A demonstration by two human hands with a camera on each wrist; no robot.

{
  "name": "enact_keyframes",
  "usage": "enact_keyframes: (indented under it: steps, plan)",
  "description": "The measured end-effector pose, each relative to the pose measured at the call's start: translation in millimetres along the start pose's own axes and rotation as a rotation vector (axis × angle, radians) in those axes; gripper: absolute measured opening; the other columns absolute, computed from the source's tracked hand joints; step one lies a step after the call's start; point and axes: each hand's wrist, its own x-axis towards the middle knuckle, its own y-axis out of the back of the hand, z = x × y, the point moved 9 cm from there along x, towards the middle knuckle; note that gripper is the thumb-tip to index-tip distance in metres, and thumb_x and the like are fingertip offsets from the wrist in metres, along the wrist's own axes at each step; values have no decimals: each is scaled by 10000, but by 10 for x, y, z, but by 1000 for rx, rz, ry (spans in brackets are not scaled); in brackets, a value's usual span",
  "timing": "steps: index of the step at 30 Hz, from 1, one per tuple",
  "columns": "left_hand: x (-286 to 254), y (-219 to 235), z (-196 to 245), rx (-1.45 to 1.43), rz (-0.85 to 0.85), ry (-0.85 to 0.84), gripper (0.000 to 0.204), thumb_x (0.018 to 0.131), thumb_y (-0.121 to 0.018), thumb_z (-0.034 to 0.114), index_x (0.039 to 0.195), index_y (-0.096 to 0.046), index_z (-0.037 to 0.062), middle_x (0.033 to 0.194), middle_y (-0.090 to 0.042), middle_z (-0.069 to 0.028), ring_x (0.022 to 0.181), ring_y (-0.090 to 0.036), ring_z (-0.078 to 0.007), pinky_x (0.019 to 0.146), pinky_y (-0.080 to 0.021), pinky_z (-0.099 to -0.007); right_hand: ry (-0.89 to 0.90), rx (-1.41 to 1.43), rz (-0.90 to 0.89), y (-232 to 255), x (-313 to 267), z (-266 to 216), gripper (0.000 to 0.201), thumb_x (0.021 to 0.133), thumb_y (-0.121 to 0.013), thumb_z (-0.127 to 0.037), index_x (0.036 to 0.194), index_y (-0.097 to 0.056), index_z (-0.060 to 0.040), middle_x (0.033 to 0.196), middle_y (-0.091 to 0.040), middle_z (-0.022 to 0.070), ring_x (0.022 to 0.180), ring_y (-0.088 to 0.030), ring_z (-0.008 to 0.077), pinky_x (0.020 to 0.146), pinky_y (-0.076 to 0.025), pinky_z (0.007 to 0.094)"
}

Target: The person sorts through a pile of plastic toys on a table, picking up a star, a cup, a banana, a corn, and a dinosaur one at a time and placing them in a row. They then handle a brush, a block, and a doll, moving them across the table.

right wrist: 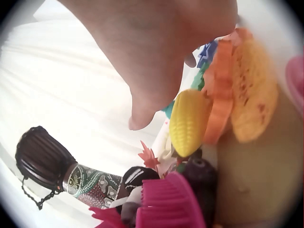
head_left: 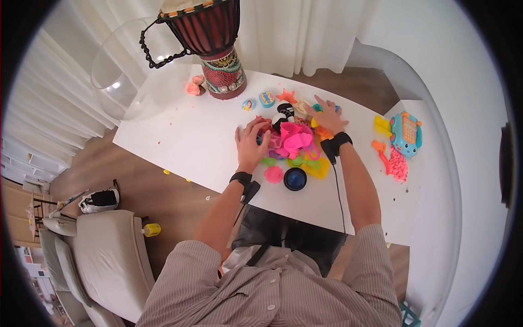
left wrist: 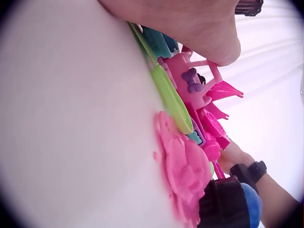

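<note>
A heap of colourful toys with bright pink plastic pieces (head_left: pixel 297 140) lies on the white table, between both hands. At the heap's left side rests my left hand (head_left: pixel 253 144), fingers bent loosely around its edge. Beneath that palm, the left wrist view shows a pink toy with a purple bow (left wrist: pixel 190 78) and a light green piece (left wrist: pixel 171 99). My right hand (head_left: pixel 329 117) spreads its fingers over the heap's right side. Below it are a yellow toy corn cob (right wrist: pixel 190 123) and an orange piece (right wrist: pixel 221 90). Its far fingertips are hidden in the right wrist view.
A tall drum (head_left: pixel 223 71) stands at the back beside pink flowers (head_left: pixel 195 86). Near me lie flattened pink dough (head_left: pixel 273 174) and a round black-rimmed blue object (head_left: pixel 295 179). Rightward are a toy telephone (head_left: pixel 406 133) and pink crumbs (head_left: pixel 397 165). A cable runs from my right wrist.
</note>
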Motion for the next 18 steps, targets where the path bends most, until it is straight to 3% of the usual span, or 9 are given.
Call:
enact_keyframes:
  steps: [3, 5, 9, 11, 12, 14, 18]
  plan:
    - [7, -16, -25, 10, 5, -10, 314, 979, -663, 328, 1269, -702, 213, 1441, -626, 14, 1358, -569, -212, 1266, -174, -579, 26, -44, -35, -81, 15, -178, 912, 796, -611, -876, 1583, -446, -445, 1716, -308, 78, 1580, -161, 502, 1104, -96, 891]
    - [-6, -7, -21, 6, 13, -17, 309, 973, -670, 320, 1260, -706, 213, 1443, -624, 17, 1359, -569, -209, 1265, -175, -579, 144, -132, -79, -235, 60, -250, 789, 843, -665, -757, 1544, -506, -432, 1674, -367, 119, 1535, -230, 529, 1117, -173, 838]
    - [-6, -5, -18, 7, 13, -13, 299, 970, -673, 314, 1248, -712, 213, 1447, -623, 18, 1358, -570, -208, 1265, -177, -579, 223, -146, -24, -301, -3, -255, 667, 884, -679, -651, 1500, -549, -429, 1635, -412, 101, 1506, -275, 520, 1127, -219, 806]
    - [-10, -1, -22, 2, 17, -8, 293, 970, -672, 314, 1242, -713, 212, 1446, -624, 17, 1353, -573, -211, 1264, -180, -581, 257, -162, 7, -234, -132, -301, 563, 914, -693, -540, 1448, -596, -391, 1569, -466, 86, 1452, -351, 509, 1109, -309, 762]
    - [-11, -1, -20, 2, 15, -10, 293, 970, -672, 314, 1242, -713, 212, 1446, -624, 17, 1353, -573, -211, 1264, -180, -581, 255, -160, 8, -206, -180, -314, 563, 914, -693, -540, 1448, -596, -391, 1569, -466, 86, 1452, -351, 509, 1109, -309, 762]
    - [-7, -2, -25, 8, 12, -6, 292, 971, -670, 313, 1242, -710, 211, 1443, -625, 16, 1347, -577, -214, 1263, -181, -583, 342, -178, -6, -210, -237, -335, 515, 902, -728, -422, 1402, -611, -370, 1479, -510, 68, 1348, -456, 479, 1058, -417, 712]
    - [4, -10, -47, 7, 9, 4, 286, 971, -668, 309, 1237, -709, 210, 1442, -627, 17, 1345, -578, -217, 1263, -180, -585, 386, -181, 5, -192, -295, -316, 540, 859, -753, -330, 1382, -619, -347, 1382, -551, 65, 1252, -503, 462, 1017, -477, 636]
